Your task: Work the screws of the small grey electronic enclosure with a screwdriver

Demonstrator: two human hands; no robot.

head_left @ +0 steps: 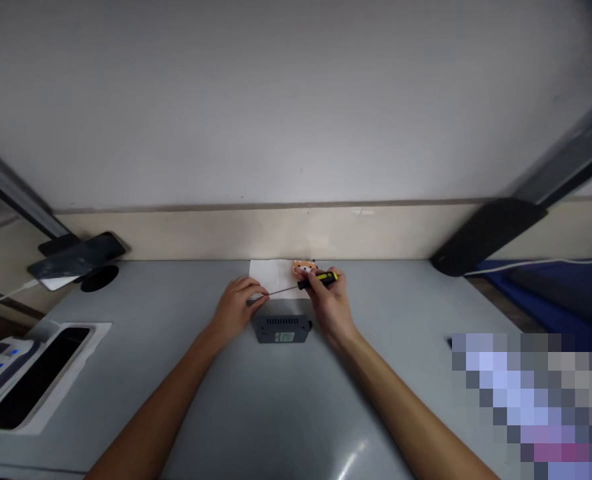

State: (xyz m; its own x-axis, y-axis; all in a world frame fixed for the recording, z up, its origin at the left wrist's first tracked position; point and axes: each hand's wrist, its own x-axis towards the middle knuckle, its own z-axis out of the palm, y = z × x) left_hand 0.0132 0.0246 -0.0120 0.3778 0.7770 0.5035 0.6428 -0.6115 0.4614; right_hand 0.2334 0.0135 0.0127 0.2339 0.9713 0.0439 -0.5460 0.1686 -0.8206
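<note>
My right hand (332, 303) is closed around the black and yellow handle of a screwdriver (321, 280). Its thin metal shaft points left, and the fingers of my left hand (237, 307) pinch it near the tip. Just below the screwdriver, a dark grey box-shaped device (282, 329) stands on the desk between my hands; it has a row of vent slots and a pale label. Behind the shaft lies a white sheet of paper (271, 272). An orange and white animal-faced item (303, 267) sits at the paper's right end, partly hidden by my right hand.
On the grey desk (276, 413), a black-screened phone (39, 377) lies on white paper at left, beside a white device (1, 367). Another phone (79, 259) with a cable is near a round desk hole (99, 279). A wall rises behind; a blurred-out patch covers the lower right.
</note>
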